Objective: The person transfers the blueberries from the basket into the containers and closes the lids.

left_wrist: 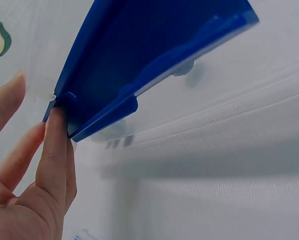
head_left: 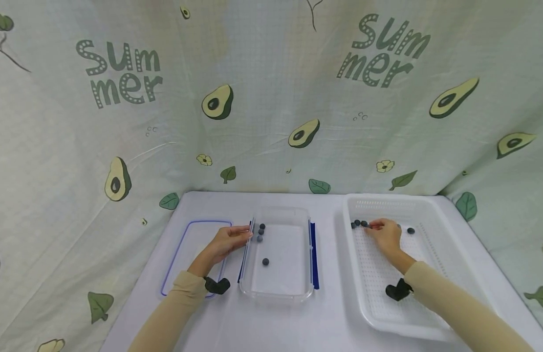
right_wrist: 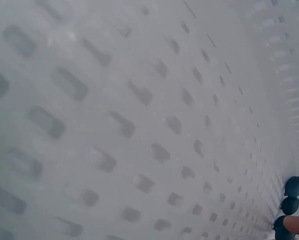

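Observation:
My left hand [head_left: 227, 243] is at the left side of a clear plastic container [head_left: 277, 296]. Its fairly straight fingertips touch the blue locking flap [left_wrist: 154, 55], and the thumb stands apart in the left wrist view. Inside the container lie a lone blueberry [head_left: 265, 262] and a short row of blueberries [head_left: 261, 231] along the left wall. My right hand [head_left: 387, 238] reaches into a white perforated basket [head_left: 363, 298], its fingertips on a blueberry [right_wrist: 282, 229] at the end of a row. Next to that one sit two more blueberries [right_wrist: 291, 195]. The thumb's contact is hidden.
A clear lid with a blue seal [head_left: 176, 256] lies left of the container, partly behind the left arm. Another blueberry [head_left: 410, 230] rests in the basket, right of the hand. Behind the white table [head_left: 271, 330] hangs a printed cloth [head_left: 262, 156].

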Demonstrator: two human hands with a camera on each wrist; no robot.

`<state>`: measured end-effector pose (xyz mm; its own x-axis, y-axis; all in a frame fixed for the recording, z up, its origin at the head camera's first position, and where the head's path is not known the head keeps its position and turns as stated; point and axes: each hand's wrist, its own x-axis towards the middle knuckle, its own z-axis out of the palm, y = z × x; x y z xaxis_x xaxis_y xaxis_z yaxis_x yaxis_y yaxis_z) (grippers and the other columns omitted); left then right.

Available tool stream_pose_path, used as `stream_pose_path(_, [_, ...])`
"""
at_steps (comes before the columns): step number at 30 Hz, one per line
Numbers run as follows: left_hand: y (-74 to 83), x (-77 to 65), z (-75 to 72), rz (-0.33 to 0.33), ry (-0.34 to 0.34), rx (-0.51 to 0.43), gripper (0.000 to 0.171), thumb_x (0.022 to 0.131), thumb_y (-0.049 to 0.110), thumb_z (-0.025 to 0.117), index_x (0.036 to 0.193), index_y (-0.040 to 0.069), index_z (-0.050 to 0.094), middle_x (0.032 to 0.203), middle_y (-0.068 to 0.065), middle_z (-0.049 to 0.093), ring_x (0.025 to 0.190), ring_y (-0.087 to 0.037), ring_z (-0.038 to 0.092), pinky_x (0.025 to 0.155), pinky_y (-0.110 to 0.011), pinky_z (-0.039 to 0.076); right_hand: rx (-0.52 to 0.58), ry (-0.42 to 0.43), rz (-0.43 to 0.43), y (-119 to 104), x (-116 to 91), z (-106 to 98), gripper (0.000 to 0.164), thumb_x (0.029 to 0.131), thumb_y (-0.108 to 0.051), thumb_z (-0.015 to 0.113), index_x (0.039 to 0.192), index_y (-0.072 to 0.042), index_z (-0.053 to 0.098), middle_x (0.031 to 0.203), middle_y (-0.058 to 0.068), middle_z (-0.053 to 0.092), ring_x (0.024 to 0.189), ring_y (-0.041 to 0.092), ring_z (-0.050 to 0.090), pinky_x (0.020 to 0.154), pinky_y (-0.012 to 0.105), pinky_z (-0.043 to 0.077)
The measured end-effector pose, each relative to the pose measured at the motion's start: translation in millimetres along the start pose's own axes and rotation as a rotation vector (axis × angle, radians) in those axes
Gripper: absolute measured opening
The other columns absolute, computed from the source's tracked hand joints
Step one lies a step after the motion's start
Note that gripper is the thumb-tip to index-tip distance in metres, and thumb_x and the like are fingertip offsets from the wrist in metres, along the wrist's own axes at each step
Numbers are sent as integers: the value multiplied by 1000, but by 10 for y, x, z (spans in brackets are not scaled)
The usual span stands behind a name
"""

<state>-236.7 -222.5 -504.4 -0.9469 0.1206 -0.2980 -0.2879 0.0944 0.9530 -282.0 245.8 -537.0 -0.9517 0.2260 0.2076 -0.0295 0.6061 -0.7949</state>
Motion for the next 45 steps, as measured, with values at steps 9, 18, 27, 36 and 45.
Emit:
stream_pose_path(9, [12, -5, 17, 5, 5, -25, 52, 91, 16, 75, 135, -4, 58, 129, -17, 64, 110, -17, 65, 96, -28, 53, 32, 25, 12, -85, 46, -123, 22, 79, -4, 81, 94, 9, 71, 83, 15, 71, 66, 0, 53, 53, 12, 44])
stream_pose_path(18, [0, -8, 27, 2, 22, -9, 52, 91, 18, 76, 135, -2, 59, 129, -16, 64, 111, -18, 65, 96, -30, 53, 55, 27, 49, -312, 61, -278, 25, 83, -10, 80, 99, 6, 71, 88, 13, 71, 67, -2, 54, 54, 16, 45])
stream_pose_path(27, [9, -20, 23, 4, 13, -10, 53, 91, 18, 76, 136, -2, 58, 131, -17, 63, 111, -17, 65, 96, -29, 53, 76, 10, 71, -565, 96, -411, 30, 85, -17, 81, 104, 4, 71, 93, 8, 70, 71, -5, 54, 59, 16, 47])
stream_pose_path(36, [20, -24, 20, -2, 12, -17, 51, 91, 16, 76, 135, -3, 59, 130, -16, 64, 111, -18, 65, 96, -29, 53, 141, -15, 79, -782, 120, -499, 32, 86, -17, 80, 108, 4, 70, 96, 2, 67, 74, -6, 57, 66, 14, 47])
stream_pose_path(45, [8, -15, 16, 0, 9, -10, 52, 91, 19, 76, 135, -3, 58, 130, -16, 63, 112, -19, 64, 97, -30, 53, 250, -31, 78, -956, 135, -489, 34, 86, -14, 80, 110, 6, 68, 94, -4, 64, 76, -4, 60, 69, 13, 48])
